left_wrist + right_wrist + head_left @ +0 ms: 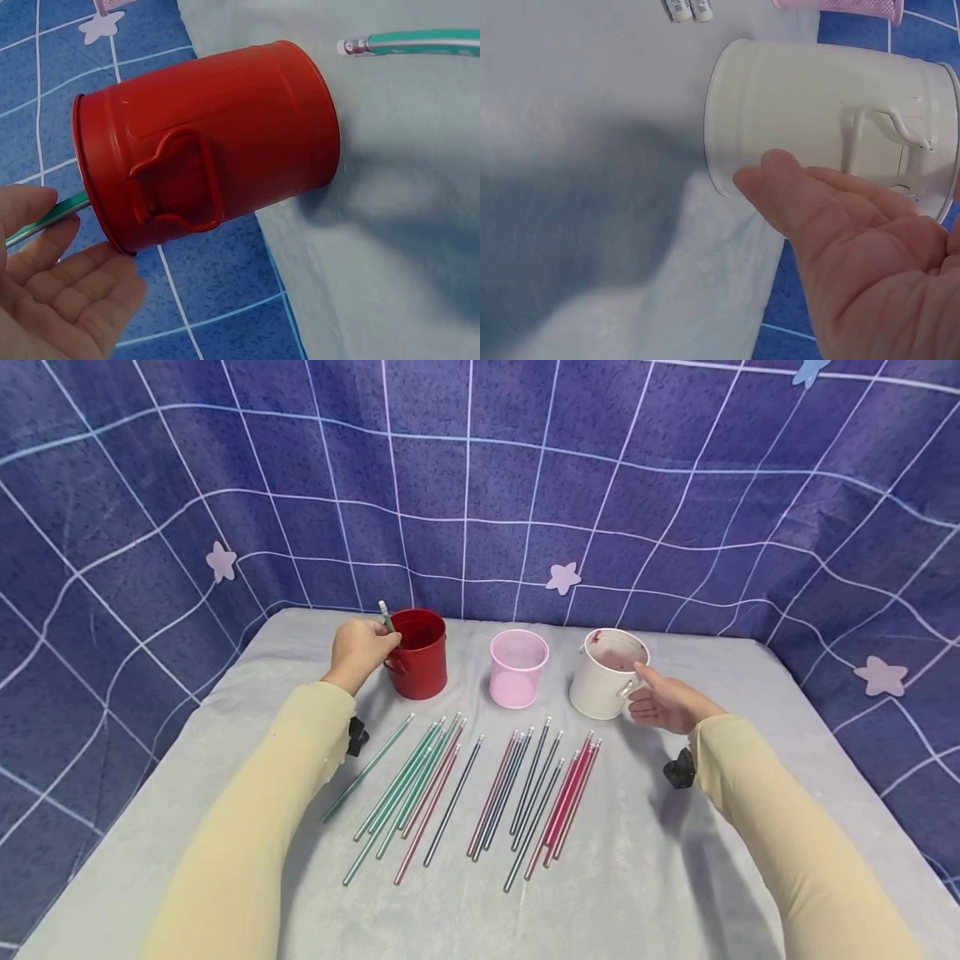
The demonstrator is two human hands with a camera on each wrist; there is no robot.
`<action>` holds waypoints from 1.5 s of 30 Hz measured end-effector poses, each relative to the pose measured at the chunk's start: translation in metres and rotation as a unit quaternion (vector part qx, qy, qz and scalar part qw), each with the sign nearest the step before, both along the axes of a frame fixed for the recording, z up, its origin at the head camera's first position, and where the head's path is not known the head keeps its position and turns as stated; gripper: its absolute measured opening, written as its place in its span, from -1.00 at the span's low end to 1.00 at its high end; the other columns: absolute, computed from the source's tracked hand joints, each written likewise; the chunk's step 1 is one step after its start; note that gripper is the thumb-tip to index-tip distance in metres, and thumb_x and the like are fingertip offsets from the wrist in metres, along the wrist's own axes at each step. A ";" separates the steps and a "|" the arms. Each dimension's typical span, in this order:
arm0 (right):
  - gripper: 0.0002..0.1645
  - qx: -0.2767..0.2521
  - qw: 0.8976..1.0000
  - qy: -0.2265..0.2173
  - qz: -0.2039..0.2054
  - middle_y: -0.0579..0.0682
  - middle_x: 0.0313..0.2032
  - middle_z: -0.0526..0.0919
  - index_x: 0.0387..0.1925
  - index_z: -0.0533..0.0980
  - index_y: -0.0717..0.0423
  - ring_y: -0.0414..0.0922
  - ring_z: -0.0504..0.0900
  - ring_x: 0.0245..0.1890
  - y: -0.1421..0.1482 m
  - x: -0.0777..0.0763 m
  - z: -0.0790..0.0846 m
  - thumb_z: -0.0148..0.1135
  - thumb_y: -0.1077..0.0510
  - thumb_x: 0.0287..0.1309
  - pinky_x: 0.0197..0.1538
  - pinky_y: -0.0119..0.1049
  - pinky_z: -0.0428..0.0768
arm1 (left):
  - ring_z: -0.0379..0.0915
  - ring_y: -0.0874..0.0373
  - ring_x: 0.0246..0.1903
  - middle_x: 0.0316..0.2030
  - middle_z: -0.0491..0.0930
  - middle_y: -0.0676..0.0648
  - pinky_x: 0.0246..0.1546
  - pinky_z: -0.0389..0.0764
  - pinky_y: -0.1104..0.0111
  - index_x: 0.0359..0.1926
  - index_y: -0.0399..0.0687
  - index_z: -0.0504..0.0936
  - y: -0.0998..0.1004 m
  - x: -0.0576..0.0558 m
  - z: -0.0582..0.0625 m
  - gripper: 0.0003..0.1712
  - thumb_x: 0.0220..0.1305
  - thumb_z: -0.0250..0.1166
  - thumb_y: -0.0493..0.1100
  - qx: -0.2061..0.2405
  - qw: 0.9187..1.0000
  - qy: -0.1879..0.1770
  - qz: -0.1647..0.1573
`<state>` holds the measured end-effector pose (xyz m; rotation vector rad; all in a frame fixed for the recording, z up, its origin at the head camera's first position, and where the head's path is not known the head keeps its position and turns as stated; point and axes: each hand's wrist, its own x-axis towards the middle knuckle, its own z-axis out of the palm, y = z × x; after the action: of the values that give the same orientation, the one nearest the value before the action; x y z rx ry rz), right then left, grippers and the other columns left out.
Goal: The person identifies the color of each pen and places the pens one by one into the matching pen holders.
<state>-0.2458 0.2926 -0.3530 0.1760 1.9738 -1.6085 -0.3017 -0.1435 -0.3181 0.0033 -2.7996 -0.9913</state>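
My left hand [362, 652] pinches a green pencil [386, 615] near its eraser end, between thumb and forefinger. The pencil's lower part goes down into the red bucket [420, 673] and is hidden behind its wall. In the left wrist view the other fingers lie close to the bucket's rim. My right hand [667, 702] is at the side of the white bucket [596, 689], thumb at the rim. Its fingers [780, 172] stretch along the bucket wall below the handle [892, 127]. Between the two buckets stands a pink cup [516, 681].
Rows of pencils lie in front of the containers: green ones [397, 785] at left, dark ones [536, 785] near the middle, red ones [562, 810] at right. A grey cloth [660, 893] covers the table. Behind hangs a blue gridded curtain [495, 485] with stars.
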 end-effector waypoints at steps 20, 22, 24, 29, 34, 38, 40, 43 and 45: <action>0.08 -0.016 0.998 0.035 -0.045 0.64 0.30 -0.07 0.27 -0.20 0.74 0.36 0.02 0.35 -0.001 0.001 -0.010 -0.57 -0.31 0.37 0.35 -0.01 0.13 | 0.45 -0.04 -0.36 -0.41 0.65 -0.15 -0.43 0.38 0.28 -0.35 -0.25 0.70 -0.008 0.000 -0.002 -0.72 0.14 0.18 -0.12 -0.037 0.999 -0.009 -0.021; 0.09 -0.011 0.998 0.040 -0.048 0.63 0.30 -0.05 0.27 -0.18 0.75 0.35 0.05 0.35 -0.002 0.002 -0.011 -0.56 -0.32 0.37 0.34 -0.02 0.15 | 0.48 -0.06 -0.30 -0.34 0.67 -0.18 -0.36 0.43 0.23 -0.32 -0.26 0.70 -0.010 0.000 -0.004 -0.71 0.15 0.18 -0.12 -0.041 0.999 -0.017 -0.024; 0.09 -0.010 0.998 0.042 -0.052 0.63 0.30 -0.04 0.27 -0.17 0.75 0.34 0.07 0.34 -0.002 0.002 -0.012 -0.54 -0.32 0.37 0.33 -0.03 0.17 | 0.50 -0.08 -0.26 -0.28 0.67 -0.20 -0.30 0.45 0.19 -0.30 -0.26 0.70 -0.011 0.000 -0.005 -0.71 0.15 0.19 -0.12 -0.049 0.998 -0.025 -0.027; 0.07 -0.014 0.997 0.040 -0.057 0.64 0.29 -0.03 0.27 -0.17 0.75 0.35 0.06 0.35 -0.003 0.001 -0.015 -0.53 -0.30 0.38 0.33 -0.02 0.18 | 0.45 -0.04 -0.29 -0.29 0.64 -0.14 -0.45 0.43 0.21 -0.28 -0.13 0.69 -0.014 0.004 -0.001 -0.70 0.19 0.18 -0.01 -0.082 0.995 -0.053 -0.019; 0.05 -0.006 0.997 0.046 -0.059 0.62 0.29 0.03 0.26 -0.12 0.74 0.20 0.41 0.17 -0.003 0.002 -0.015 -0.49 -0.29 0.40 0.27 -0.11 0.31 | 0.43 -0.02 -0.31 -0.34 0.62 -0.11 -0.54 0.36 0.28 -0.27 -0.06 0.67 -0.015 0.009 0.005 -0.61 0.23 0.15 0.14 -0.088 0.995 -0.056 -0.007; 0.03 -0.003 0.996 0.059 -0.064 0.61 0.26 0.09 0.25 -0.08 0.74 -0.18 0.58 -0.17 -0.002 0.001 -0.013 -0.43 -0.27 0.41 0.14 -0.22 0.48 | 0.45 -0.03 -0.29 -0.28 0.64 -0.13 -0.53 0.38 0.28 -0.23 -0.10 0.67 -0.016 0.016 0.009 -0.60 0.24 0.15 0.13 -0.078 0.996 -0.047 -0.010; 0.02 -0.006 0.996 0.061 -0.066 0.60 0.26 0.09 0.26 -0.08 0.74 -0.23 0.58 -0.23 -0.002 0.001 -0.012 -0.41 -0.26 0.41 0.12 -0.24 0.50 | 0.44 -0.03 -0.31 -0.29 0.63 -0.14 -0.54 0.38 0.28 -0.23 -0.11 0.68 -0.016 0.020 0.009 -0.61 0.23 0.15 0.10 -0.075 0.996 -0.045 -0.015; 0.02 -0.007 0.996 0.060 -0.068 0.60 0.27 0.08 0.26 -0.08 0.73 -0.20 0.57 -0.18 -0.002 0.001 -0.011 -0.41 -0.27 0.41 0.12 -0.25 0.50 | 0.43 0.01 -0.36 -0.37 0.62 -0.09 -0.56 0.37 0.29 -0.29 -0.10 0.70 -0.016 0.029 0.005 -0.65 0.20 0.15 0.06 -0.083 0.995 -0.045 -0.039; 0.02 -0.008 0.996 0.060 -0.070 0.60 0.27 0.07 0.28 -0.10 0.71 -0.17 0.57 -0.14 -0.002 0.001 -0.011 -0.41 -0.27 0.40 0.13 -0.25 0.49 | 0.40 0.04 -0.43 -0.46 0.58 -0.03 -0.58 0.35 0.30 -0.35 -0.07 0.70 -0.015 0.036 0.001 -0.67 0.18 0.16 0.05 -0.100 0.991 -0.060 -0.063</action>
<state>-0.2445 0.2906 -0.3636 0.2203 2.0787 -1.7599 -0.2654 -0.1581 -0.3175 -0.1446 -3.0297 -0.7544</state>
